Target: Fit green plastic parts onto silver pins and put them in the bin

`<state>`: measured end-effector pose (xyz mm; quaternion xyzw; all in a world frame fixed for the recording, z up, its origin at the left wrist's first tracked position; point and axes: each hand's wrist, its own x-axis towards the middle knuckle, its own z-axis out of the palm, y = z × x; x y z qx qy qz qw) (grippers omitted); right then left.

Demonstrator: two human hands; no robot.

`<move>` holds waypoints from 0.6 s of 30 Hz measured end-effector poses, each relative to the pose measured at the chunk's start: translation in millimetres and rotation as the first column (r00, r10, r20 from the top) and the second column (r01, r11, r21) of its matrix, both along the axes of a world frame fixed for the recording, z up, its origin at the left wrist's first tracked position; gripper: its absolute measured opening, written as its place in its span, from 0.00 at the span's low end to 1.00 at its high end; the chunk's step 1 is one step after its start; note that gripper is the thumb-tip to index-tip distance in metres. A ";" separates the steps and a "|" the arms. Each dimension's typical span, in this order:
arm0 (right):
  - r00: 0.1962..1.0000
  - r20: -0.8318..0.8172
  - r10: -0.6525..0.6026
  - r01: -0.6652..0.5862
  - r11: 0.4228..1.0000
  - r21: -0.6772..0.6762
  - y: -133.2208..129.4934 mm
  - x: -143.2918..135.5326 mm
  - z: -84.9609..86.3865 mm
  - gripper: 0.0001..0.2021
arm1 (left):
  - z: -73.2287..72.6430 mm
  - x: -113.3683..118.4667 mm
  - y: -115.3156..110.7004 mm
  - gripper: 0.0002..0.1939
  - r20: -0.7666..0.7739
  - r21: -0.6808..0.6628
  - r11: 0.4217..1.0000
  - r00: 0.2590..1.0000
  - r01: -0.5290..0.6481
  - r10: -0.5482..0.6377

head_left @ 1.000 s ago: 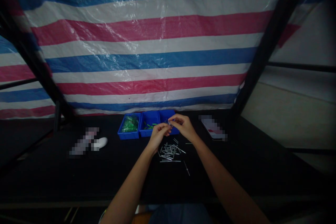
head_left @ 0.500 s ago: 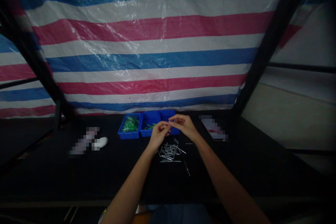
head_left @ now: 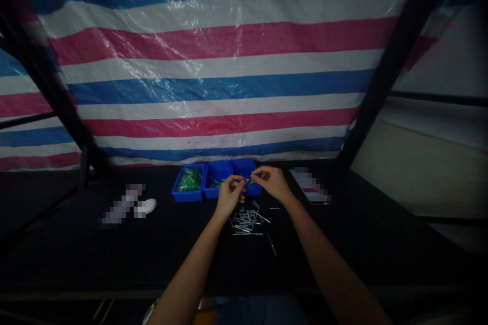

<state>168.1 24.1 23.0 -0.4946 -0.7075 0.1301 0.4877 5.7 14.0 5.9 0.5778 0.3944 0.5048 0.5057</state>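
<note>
My left hand (head_left: pixel 231 196) is raised over the front of the blue bins, thumb and fingers pinched together. Facing it, a small gap away, my right hand (head_left: pixel 273 183) also pinches at its fingertips. Whatever either pinch holds is too small and dark to make out. Behind the fingers, the right-hand blue bin (head_left: pixel 244 164) has small shiny metal pieces (head_left: pixel 249 181) in it, partly hidden by my hands. Below the hands lies a loose pile of thin silvery metal pins (head_left: pixel 247 220) on the black table.
The middle blue bin (head_left: pixel 218 168) has several green pieces, and the left blue bin (head_left: pixel 187 196) a clear bag of green parts (head_left: pixel 189 179). A phone (head_left: pixel 311 188) lies at the right. At the left are a white rounded object (head_left: pixel 151 206) and a blurred-out item (head_left: pixel 122 208). Striped sheeting (head_left: pixel 229 86) hangs behind.
My hands were together at the fingertips and have now parted slightly, the right one moving right. More of the right bin's metal contents shows between them. The pin pile looks unchanged.
</note>
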 end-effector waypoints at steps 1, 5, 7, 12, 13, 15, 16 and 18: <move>0.999 0.026 -0.039 0.039 0.999 0.003 0.7 0.4 -1.3 0.09 | 0.0 -0.3 0.6 0.21 0.009 0.001 1.000 1.000 -0.007 0.007; 0.982 0.127 -0.142 0.141 0.990 0.013 1.4 -2.1 -6.2 0.08 | 1.0 -0.6 0.8 0.21 0.014 0.003 1.000 1.000 -0.008 0.008; 0.972 0.174 -0.158 0.159 0.987 0.013 1.2 -4.5 -8.1 0.07 | 2.0 -0.4 0.0 0.20 0.015 0.000 1.000 1.000 -0.012 0.012; 0.955 0.226 -0.194 0.196 0.981 0.012 1.2 -7.3 -10.1 0.06 | 3.5 0.0 -1.2 0.20 0.026 -0.007 1.000 0.999 -0.026 0.026; 0.954 0.225 -0.197 0.200 0.980 0.010 1.5 -7.2 -10.3 0.06 | 3.3 0.0 -1.1 0.20 0.029 -0.007 1.000 0.999 -0.026 0.026; 0.956 0.226 -0.188 0.192 0.981 0.007 2.7 -6.6 -11.1 0.05 | 2.7 0.0 -0.5 0.20 0.031 -0.005 1.000 0.999 -0.024 0.024; 0.957 0.230 -0.179 0.182 0.983 0.007 3.6 -6.2 -11.8 0.05 | 2.4 0.1 -0.1 0.20 0.031 -0.003 1.000 0.999 -0.022 0.022; 0.957 0.245 -0.158 0.160 0.987 0.013 5.9 -5.5 -13.7 0.04 | 1.7 0.1 0.5 0.19 0.030 -0.001 1.000 0.999 -0.018 0.018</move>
